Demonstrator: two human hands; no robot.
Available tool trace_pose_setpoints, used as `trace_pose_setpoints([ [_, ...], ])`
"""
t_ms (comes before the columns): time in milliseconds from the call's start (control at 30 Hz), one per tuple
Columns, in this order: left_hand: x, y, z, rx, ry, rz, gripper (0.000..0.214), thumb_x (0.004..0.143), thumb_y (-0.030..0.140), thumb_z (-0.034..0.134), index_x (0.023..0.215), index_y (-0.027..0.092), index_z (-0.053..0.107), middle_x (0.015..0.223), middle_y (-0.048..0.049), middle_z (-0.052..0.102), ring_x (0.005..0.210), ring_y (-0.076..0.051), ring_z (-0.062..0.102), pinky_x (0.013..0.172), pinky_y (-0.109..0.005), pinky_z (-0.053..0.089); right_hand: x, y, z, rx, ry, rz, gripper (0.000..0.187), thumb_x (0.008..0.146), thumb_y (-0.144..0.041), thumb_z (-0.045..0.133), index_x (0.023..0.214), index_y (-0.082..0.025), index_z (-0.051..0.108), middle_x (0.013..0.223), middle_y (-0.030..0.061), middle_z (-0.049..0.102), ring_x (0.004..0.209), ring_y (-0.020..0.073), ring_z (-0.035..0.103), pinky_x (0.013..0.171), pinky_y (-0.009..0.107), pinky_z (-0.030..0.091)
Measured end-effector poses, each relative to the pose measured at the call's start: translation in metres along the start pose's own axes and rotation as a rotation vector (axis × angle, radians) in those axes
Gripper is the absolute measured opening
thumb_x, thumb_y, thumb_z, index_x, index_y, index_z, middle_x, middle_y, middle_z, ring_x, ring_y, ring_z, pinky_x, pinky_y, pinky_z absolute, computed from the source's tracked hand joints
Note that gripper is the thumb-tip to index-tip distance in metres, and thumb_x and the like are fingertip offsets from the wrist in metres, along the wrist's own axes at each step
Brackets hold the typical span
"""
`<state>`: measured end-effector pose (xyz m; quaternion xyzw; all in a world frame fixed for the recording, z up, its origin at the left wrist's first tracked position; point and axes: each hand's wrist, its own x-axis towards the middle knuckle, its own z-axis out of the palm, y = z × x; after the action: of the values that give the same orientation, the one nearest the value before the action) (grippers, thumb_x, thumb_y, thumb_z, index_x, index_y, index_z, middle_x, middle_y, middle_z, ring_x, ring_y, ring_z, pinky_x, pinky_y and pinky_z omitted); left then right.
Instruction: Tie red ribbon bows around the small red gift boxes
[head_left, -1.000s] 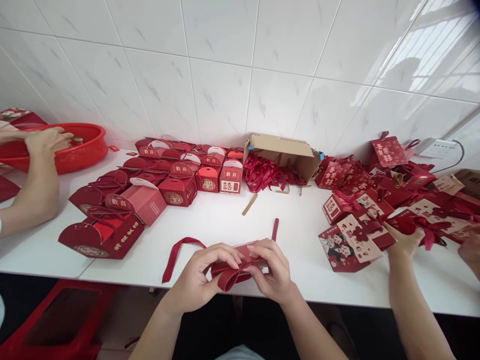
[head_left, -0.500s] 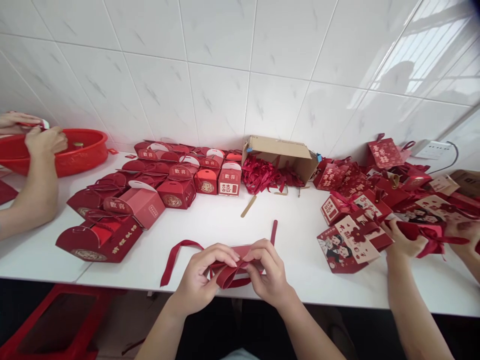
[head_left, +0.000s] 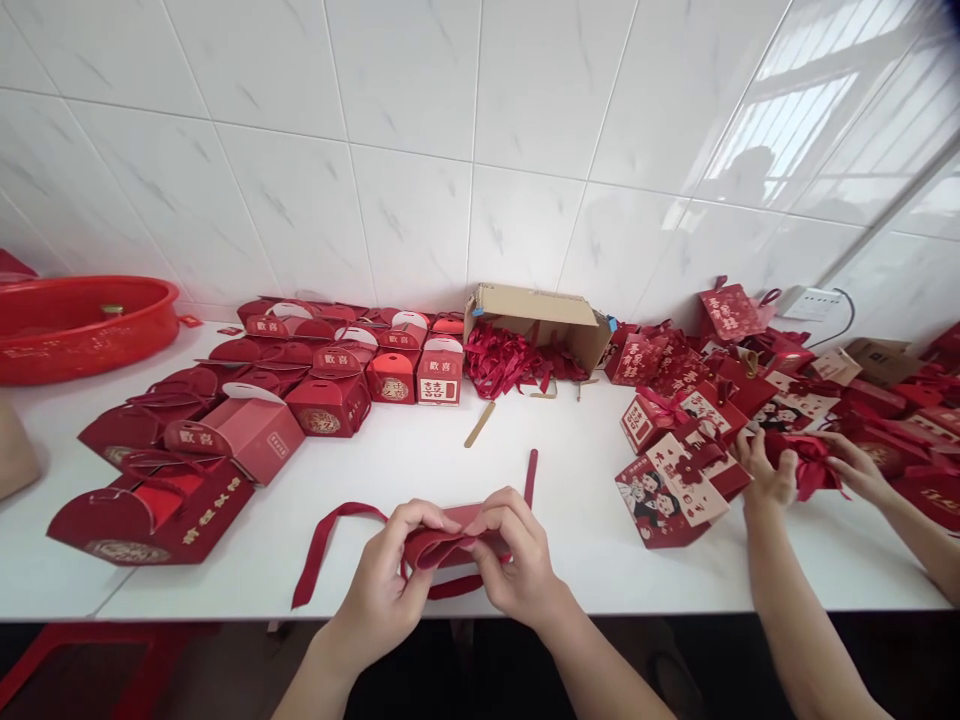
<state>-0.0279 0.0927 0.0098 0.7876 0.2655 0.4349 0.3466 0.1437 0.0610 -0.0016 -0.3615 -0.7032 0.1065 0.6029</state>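
My left hand and my right hand meet at the near edge of the white table, both closed on a dark red ribbon. Its loops are pinched between my fingers above a small red box lying flat under them. One ribbon tail curls off to the left and the other end points away from me.
Red gift boxes crowd the left; a red basin sits far left. An open cardboard box spills red ribbons at the back. Another person's hands hold a red ribbon among patterned boxes on the right.
The person's hands at the far left basin have left the view. The view shifted slightly right and down. My fingers have drawn the ribbon loops tighter together.
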Motion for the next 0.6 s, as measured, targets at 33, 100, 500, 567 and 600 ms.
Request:
trace_pose_setpoints([
  [33,0.0,-0.001,0.003,0.015,0.033,-0.02,0.027,0.088,0.005,0.046,0.105,0.026,0.046,0.096,-0.0026,0.063,0.089,-0.014,0.064,0.077,-0.025,0.055,0.0,0.0,0.001,0.001,0.014,0.013,0.026,0.081,0.0,0.052,0.097,-0.02,0.056,0.083,0.0044,0.051,0.073,0.0158,0.053,0.053,0.026,0.047],
  [100,0.001,-0.003,0.008,0.04,0.083,-0.037,0.024,0.088,0.007,0.047,0.104,0.025,0.046,0.095,-0.0024,0.064,0.089,-0.013,0.065,0.077,-0.024,0.056,0.0,0.0,0.003,0.008,0.042,0.037,0.023,0.081,-0.002,0.053,0.095,-0.02,0.056,0.082,0.0039,0.051,0.072,0.015,0.052,0.053,0.025,0.046],
  [500,0.002,0.002,0.002,-0.072,0.266,0.026,0.031,0.087,0.012,0.055,0.113,0.025,0.043,0.087,-0.0031,0.07,0.092,-0.017,0.068,0.083,-0.031,0.056,-0.009,0.032,-0.037,0.024,-0.323,0.396,0.061,0.068,-0.029,0.079,0.123,-0.025,0.054,0.118,0.0095,0.05,0.108,0.024,0.054,0.088,0.036,0.05],
  [567,0.004,0.003,0.004,-0.022,0.331,0.011,0.045,0.085,0.014,0.06,0.124,0.026,0.041,0.107,-0.0075,0.068,0.108,-0.021,0.063,0.093,-0.036,0.053,-0.007,0.035,-0.043,0.142,-0.336,0.47,0.049,0.065,-0.03,0.081,0.109,-0.023,0.062,0.108,0.0071,0.055,0.088,0.0185,0.06,0.068,0.028,0.052],
  [600,0.005,0.002,0.005,0.013,0.374,0.001,0.053,0.083,0.016,0.062,0.13,0.026,0.038,0.121,-0.0104,0.061,0.119,-0.023,0.056,0.099,-0.04,0.049,-0.006,0.039,-0.045,0.209,-0.305,0.521,0.046,0.063,-0.031,0.082,0.104,-0.021,0.063,0.105,0.0063,0.056,0.078,0.0156,0.059,0.059,0.025,0.05],
])
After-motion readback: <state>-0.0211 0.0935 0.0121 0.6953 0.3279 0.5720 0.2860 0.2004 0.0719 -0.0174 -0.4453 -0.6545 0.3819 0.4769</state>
